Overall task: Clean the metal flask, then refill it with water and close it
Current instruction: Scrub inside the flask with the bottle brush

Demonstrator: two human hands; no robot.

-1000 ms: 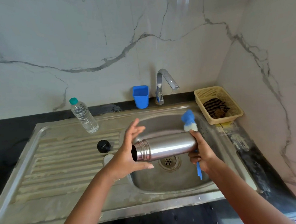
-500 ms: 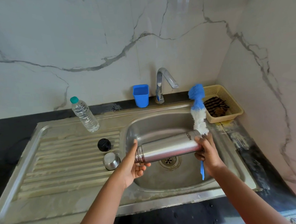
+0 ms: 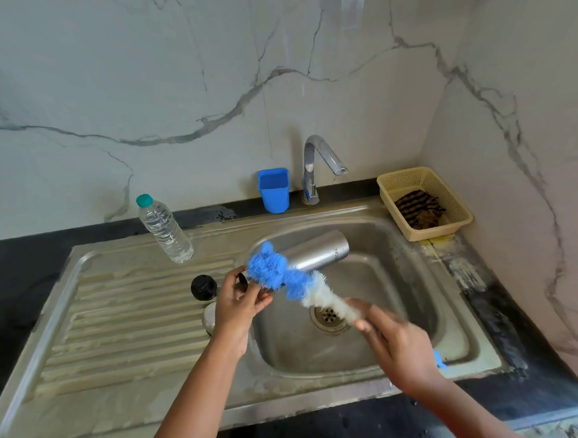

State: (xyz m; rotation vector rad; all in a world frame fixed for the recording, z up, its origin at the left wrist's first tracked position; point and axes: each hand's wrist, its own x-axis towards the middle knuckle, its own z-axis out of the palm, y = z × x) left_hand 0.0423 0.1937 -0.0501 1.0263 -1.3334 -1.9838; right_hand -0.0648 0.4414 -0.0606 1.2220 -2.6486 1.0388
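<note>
The open metal flask [image 3: 319,250] is held on its side over the sink basin [image 3: 417,272], mouth toward the left. My left hand [image 3: 238,305] grips it at the neck. My right hand [image 3: 397,340], blurred by motion, holds a bottle brush [image 3: 294,279] by its handle. The brush's blue tip lies at the flask's mouth and its white bristles run back toward my right hand. A black stopper [image 3: 203,287] sits on the drainboard [image 3: 118,315], and a steel cap [image 3: 208,318] lies partly hidden behind my left wrist.
A clear water bottle with a green cap [image 3: 164,228] stands at the drainboard's back. A blue cup [image 3: 274,190] and the tap [image 3: 318,165] stand behind the basin. A beige basket with a cloth [image 3: 424,201] sits in the right corner. Marble walls close in behind and to the right.
My right hand let go of the flask's base and swung the brush from upright down to the flask's mouth. My left hand now carries the flask alone, base tipped farther back.
</note>
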